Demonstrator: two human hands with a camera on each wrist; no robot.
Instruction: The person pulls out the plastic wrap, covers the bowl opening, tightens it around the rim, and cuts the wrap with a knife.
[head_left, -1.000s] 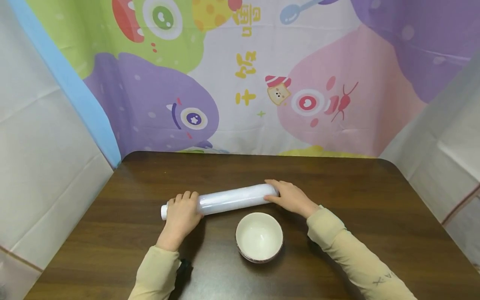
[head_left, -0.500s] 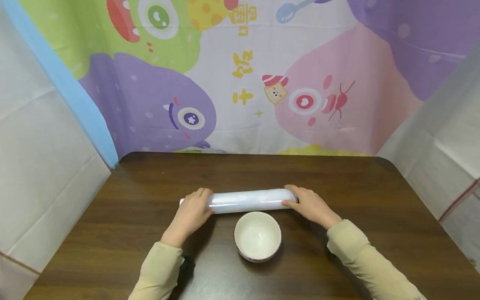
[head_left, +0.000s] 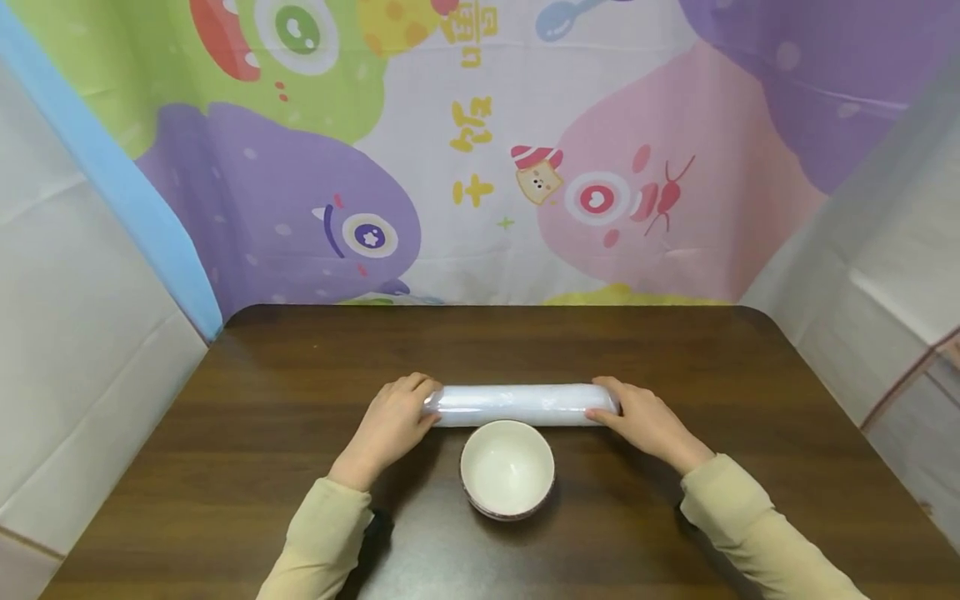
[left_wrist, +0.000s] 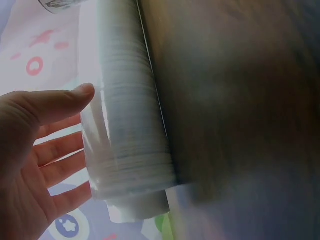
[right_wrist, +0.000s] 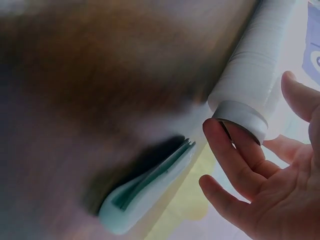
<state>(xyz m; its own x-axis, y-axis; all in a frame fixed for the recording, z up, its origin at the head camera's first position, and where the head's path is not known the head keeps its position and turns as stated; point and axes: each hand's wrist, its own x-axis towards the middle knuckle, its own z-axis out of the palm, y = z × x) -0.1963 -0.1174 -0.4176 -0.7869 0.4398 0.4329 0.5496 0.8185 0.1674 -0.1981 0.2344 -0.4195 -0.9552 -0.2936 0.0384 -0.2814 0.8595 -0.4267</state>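
Observation:
A roll of clear plastic wrap [head_left: 525, 406] lies crosswise over the table, just behind a cream-coloured bowl [head_left: 507, 471] with a dark patterned outside. My left hand [head_left: 393, 417] holds the roll's left end, thumb on the near side and fingers over the far side. At the right end my right hand [head_left: 648, 421] grips it the same way. White core shows past the wrap in the left wrist view. In the right wrist view, fingers [right_wrist: 240, 170] lie at the core's mouth, and a teal-and-white slotted item [right_wrist: 150, 185] is below them; it does not show in the head view.
The brown wooden table [head_left: 225, 467] has rounded far corners. Behind it hangs a cartoon curtain [head_left: 480, 250], and pale panels [head_left: 82, 333] stand on both sides. The bowl sits close in front of the roll, between the two forearms.
The roll has swung from a slant to straight across and shifted right, both hands moving with it. Its left core, earlier poking out past my left hand, is now covered. The bowl stays put.

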